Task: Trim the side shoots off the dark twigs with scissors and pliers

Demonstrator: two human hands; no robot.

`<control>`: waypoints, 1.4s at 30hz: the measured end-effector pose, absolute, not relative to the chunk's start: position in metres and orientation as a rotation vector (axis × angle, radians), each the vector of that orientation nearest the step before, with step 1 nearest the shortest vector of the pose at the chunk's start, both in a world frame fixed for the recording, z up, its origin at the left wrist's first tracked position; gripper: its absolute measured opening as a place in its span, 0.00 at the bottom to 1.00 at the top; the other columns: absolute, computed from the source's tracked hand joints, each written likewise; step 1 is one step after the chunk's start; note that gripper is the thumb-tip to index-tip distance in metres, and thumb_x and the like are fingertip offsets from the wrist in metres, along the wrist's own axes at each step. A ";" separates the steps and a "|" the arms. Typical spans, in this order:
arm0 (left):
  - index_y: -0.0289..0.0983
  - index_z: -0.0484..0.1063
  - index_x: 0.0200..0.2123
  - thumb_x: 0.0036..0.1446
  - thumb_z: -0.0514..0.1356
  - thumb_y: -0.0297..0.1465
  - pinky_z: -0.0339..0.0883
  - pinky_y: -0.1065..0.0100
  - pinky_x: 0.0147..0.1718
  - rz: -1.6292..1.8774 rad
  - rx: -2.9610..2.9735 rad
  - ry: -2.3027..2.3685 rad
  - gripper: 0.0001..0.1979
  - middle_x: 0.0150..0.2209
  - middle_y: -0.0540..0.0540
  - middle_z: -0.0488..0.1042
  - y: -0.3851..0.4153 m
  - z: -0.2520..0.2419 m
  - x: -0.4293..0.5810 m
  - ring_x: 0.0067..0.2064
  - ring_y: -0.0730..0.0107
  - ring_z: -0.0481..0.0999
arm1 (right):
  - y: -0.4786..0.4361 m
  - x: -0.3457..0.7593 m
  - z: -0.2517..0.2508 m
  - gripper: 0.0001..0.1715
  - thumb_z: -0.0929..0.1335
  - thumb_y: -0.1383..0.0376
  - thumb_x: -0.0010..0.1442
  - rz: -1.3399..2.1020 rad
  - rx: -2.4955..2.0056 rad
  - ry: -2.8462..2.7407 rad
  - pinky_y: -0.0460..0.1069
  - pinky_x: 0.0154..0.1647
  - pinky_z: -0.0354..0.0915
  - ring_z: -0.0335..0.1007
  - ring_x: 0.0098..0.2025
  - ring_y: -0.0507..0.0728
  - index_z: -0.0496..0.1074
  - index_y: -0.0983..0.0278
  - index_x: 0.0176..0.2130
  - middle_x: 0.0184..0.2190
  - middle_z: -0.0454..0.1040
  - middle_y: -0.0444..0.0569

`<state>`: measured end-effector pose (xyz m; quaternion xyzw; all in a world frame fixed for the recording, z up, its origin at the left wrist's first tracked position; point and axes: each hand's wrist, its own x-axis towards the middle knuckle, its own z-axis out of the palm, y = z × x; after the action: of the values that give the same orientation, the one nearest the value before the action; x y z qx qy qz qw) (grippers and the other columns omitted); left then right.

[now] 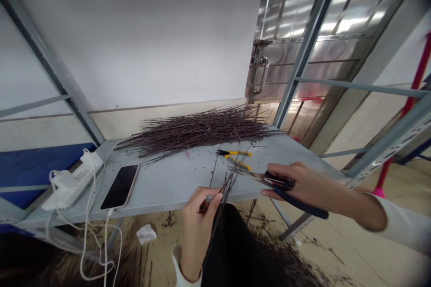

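Note:
My left hand (200, 210) pinches a small bunch of thin dark twigs (228, 184) between thumb and fingers, at the front edge of the shelf. In my right hand (299, 181) is a pair of scissors (257, 176) with dark handles. Its blades point left and lie across the upper part of the twigs; whether they touch a twig I cannot tell. Just beyond the blades, yellow-and-grey-handled pliers (235, 153) rest on the shelf. Farther back lies a large pile of similar dark twigs (202, 130).
On the left of the grey shelf (161, 188) are a phone (120, 187) on a white cable and a power strip (72, 181) with plugs. Metal uprights (305, 49) frame the shelf. Twig scraps (296, 255) and crumpled white paper (146, 234) lie on the floor.

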<state>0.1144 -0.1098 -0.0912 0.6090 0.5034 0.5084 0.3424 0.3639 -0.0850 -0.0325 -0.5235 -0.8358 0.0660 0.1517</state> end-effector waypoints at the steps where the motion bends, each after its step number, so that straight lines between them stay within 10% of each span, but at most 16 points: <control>1: 0.37 0.77 0.32 0.58 0.58 0.38 0.60 0.73 0.25 1.319 1.575 1.297 0.11 0.30 0.47 0.77 -0.110 -0.091 0.115 0.25 0.73 0.65 | -0.085 0.364 -0.032 0.22 0.65 0.46 0.56 0.209 -1.504 -2.392 0.44 0.20 0.51 0.56 0.19 0.49 0.58 0.59 0.27 0.17 0.64 0.39; 14: 0.33 0.72 0.28 0.49 0.64 0.45 0.40 0.74 0.13 1.140 1.162 0.851 0.18 0.18 0.46 0.76 -0.104 -0.093 0.122 0.13 0.84 0.49 | -0.076 0.345 -0.018 0.27 0.68 0.42 0.50 0.343 -1.313 -2.469 0.47 0.22 0.58 0.67 0.24 0.55 0.61 0.60 0.36 0.25 0.71 0.45; 30: 0.34 0.70 0.28 0.47 0.63 0.48 0.40 0.74 0.13 1.095 1.171 0.889 0.21 0.18 0.47 0.76 -0.100 -0.095 0.120 0.13 0.83 0.48 | -0.075 0.349 -0.027 0.11 0.66 0.56 0.55 0.118 -1.420 -2.431 0.45 0.22 0.55 0.65 0.21 0.51 0.64 0.60 0.29 0.23 0.75 0.45; 42: 0.34 0.78 0.37 0.57 0.57 0.43 0.51 0.73 0.16 1.159 1.372 1.091 0.19 0.23 0.45 0.79 -0.107 -0.092 0.121 0.16 0.77 0.57 | -0.076 0.345 -0.022 0.20 0.63 0.48 0.59 0.189 -1.465 -2.456 0.46 0.23 0.55 0.64 0.21 0.52 0.61 0.61 0.28 0.20 0.70 0.45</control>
<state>0.1209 -0.1072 -0.0918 0.5666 0.4505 0.4786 0.4969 0.3449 -0.0755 -0.0216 -0.5065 -0.8487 0.0652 0.1374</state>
